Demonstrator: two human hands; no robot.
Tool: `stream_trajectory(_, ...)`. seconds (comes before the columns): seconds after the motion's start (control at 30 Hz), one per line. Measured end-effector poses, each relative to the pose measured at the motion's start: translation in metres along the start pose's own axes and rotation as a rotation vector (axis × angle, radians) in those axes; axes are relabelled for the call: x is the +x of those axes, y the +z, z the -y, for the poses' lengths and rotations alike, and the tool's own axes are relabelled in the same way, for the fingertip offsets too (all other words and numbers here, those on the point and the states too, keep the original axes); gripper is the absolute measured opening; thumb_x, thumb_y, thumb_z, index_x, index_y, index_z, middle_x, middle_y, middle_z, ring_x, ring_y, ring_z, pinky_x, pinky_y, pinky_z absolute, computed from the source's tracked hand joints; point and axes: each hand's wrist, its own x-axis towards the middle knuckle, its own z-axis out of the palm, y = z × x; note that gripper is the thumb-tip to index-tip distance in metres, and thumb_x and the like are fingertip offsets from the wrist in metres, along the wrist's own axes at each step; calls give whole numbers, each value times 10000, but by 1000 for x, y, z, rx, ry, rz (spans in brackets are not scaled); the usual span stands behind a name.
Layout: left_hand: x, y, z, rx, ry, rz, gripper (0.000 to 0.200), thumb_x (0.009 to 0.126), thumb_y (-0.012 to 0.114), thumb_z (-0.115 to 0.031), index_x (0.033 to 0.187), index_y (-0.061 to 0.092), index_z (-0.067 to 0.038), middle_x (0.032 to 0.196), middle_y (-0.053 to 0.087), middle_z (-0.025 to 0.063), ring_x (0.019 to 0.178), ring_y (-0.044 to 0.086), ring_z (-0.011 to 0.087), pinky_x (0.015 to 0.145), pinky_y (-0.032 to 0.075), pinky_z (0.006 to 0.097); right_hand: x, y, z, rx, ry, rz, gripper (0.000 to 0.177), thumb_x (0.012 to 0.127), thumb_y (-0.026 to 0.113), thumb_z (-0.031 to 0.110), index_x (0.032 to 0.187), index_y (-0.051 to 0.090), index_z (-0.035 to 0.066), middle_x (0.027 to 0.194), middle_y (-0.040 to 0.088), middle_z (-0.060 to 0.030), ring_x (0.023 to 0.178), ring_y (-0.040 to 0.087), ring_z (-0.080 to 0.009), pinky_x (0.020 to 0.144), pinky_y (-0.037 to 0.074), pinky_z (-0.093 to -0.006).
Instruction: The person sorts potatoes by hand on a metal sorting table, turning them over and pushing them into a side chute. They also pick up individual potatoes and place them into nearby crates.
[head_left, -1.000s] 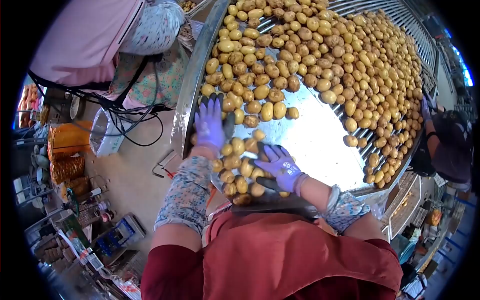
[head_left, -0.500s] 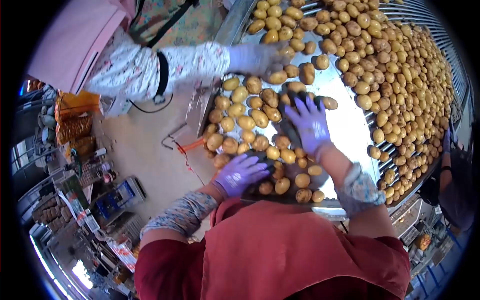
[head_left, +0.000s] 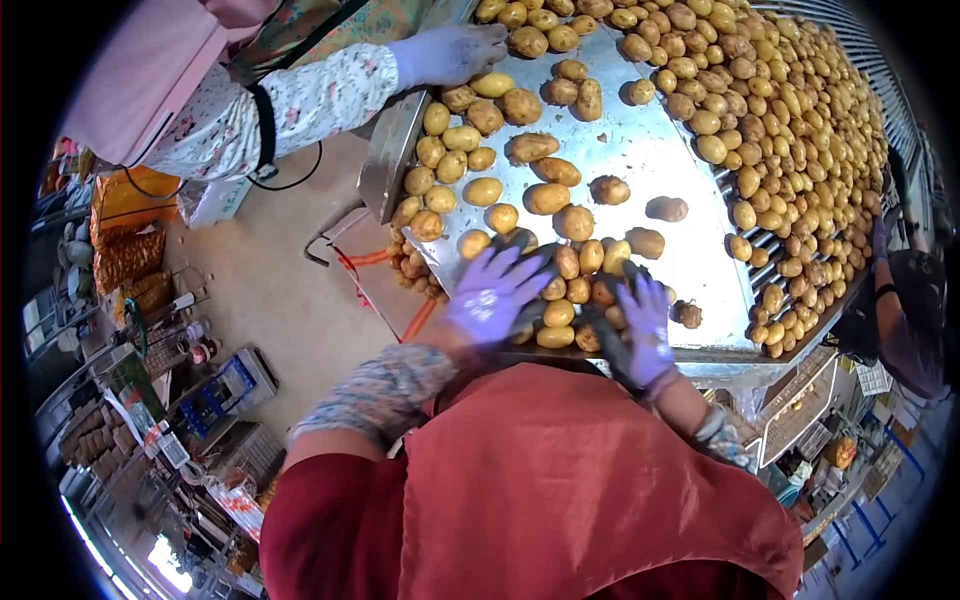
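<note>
My left hand (head_left: 500, 292), in a purple glove with dark fingertips, lies with spread fingers at the left side of a cluster of potatoes (head_left: 591, 257) on the metal tray (head_left: 690, 240). On the other side of that cluster is my right hand (head_left: 642, 325), gloved the same way, its thumb and fingers apart and touching potatoes near the tray's front edge. Several potatoes sit between the two hands. More loose potatoes (head_left: 547, 198) lie spread over the tray beyond my fingers.
A large heap of potatoes (head_left: 790, 150) covers the roller bars at the right. At the upper left, a co-worker's gloved hand (head_left: 450, 55) rests near other potatoes. An orange net sack (head_left: 130, 262) stands on the floor at left. Another person (head_left: 912, 310) is at far right.
My right hand has drawn back toward my body and the front edge. My left hand has shifted slightly up and right. Potatoes are gathered between them. The co-worker's hand has moved up and left.
</note>
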Motion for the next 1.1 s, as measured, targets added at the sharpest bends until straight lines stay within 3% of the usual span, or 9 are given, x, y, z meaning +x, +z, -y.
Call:
stream_trajectory(0.1,-59,-13,39,-5,103,20,431,844,607,-242,1275,605,-216,1374,528,25,1268,441,289,1064,339,528,-13,-25,-41,-213,64,-258,562,781,713,208,1278,514,38,1231,486,-239,1122,510,-424,929,424,-523)
stream_trajectory(0.17,-63,-38,37,-13,62,73,435,822,625,-243,1256,616,-212,1323,549,52,1247,443,328,1042,339,552,-30,0,-48,557,274,-163,562,799,692,158,1306,488,29,1212,502,-244,1041,564,-412,845,492,-471)
stream_trajectory(0.3,-39,-8,10,-28,58,-142,446,811,622,-250,1252,602,-189,1318,545,71,1237,460,347,1014,340,577,-20,39,-2,145,74,123,526,861,615,114,1357,476,10,1208,562,-263,1080,583,-431,911,490,-466)
stream_trajectory(0.37,-13,-7,-19,-40,67,95,439,835,596,-248,1271,607,-199,1355,533,77,1231,485,362,1047,322,594,1,33,-6,163,-452,123,441,878,595,130,1312,551,67,1141,612,-236,1072,594,-388,909,492,-463)
stream_trajectory(0.43,-24,1,-15,-112,90,3,409,843,586,-237,1251,610,-213,1327,564,38,1225,513,277,1039,343,540,45,-20,5,473,-263,448,374,896,602,120,1270,602,96,1185,644,-202,1034,650,-334,875,528,-411)
stream_trajectory(0.63,-26,-39,43,-83,55,-168,378,796,700,-237,1156,617,-157,1253,594,84,1153,559,313,1007,379,509,222,-28,16,271,-387,-259,341,828,618,170,1166,622,132,1079,648,-131,957,626,-372,857,506,-465)
stream_trajectory(0.8,73,-89,102,187,-213,-523,389,842,654,-209,1193,606,-48,1207,612,200,1111,555,412,961,421,501,217,9,63,-67,-282,169,420,809,609,158,1228,613,167,1241,584,-133,1129,577,-342,934,486,-440)
stream_trajectory(0.9,110,-83,137,192,-440,-298,454,875,590,-221,1300,555,-67,1283,580,190,1176,524,423,1041,375,500,183,7,42,153,-361,453,494,819,586,107,1308,548,156,1281,567,-154,1186,552,-359,982,468,-437)
stream_trajectory(1.1,127,-59,141,445,-270,-223,371,853,536,-189,1213,610,-142,1372,529,99,1259,468,343,1056,334,493,201,-54,-1,522,-98,-125,469,791,725,301,1188,610,78,1200,605,-187,1044,614,-326,913,504,-394)
